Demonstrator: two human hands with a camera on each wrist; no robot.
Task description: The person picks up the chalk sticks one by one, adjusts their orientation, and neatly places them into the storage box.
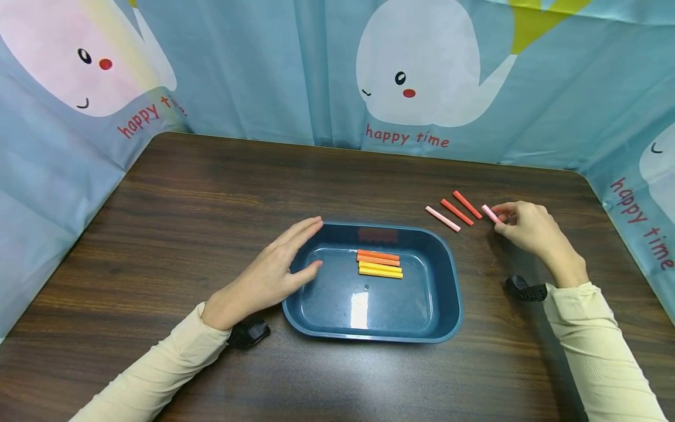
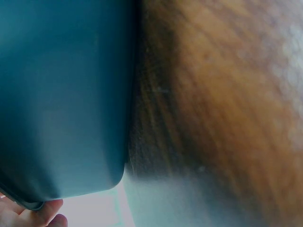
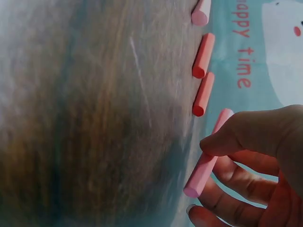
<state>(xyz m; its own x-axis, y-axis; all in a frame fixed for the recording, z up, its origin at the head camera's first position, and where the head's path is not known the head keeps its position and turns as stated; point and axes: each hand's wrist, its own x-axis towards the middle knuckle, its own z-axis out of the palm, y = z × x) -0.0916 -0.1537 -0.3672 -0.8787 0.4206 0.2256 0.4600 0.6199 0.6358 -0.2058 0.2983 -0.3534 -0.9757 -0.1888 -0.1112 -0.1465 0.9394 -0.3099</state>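
My right hand (image 1: 527, 228) pinches a pink chalk stick (image 3: 208, 165) between thumb and fingers, at the right end of a row. Beside it two red chalk sticks (image 1: 456, 212) and another pink chalk stick (image 1: 443, 218) lie slanted on the table. A dark blue plastic basin (image 1: 371, 340) stands left of the row. Inside, two orange chalk sticks (image 1: 378, 255) and two yellow chalk sticks (image 1: 381, 273) lie side by side on its floor. My left hand (image 1: 269, 269) lies at the basin's left end, fingers extended along the rim, thumb reaching over the inside.
The brown wood-grain table (image 1: 184, 246) carries everything. Behind it and at its sides hangs a light blue curtain (image 1: 263, 70) with whale prints. A black wrist device (image 1: 248, 333) sits under the left wrist, another black wrist device (image 1: 526, 289) under the right.
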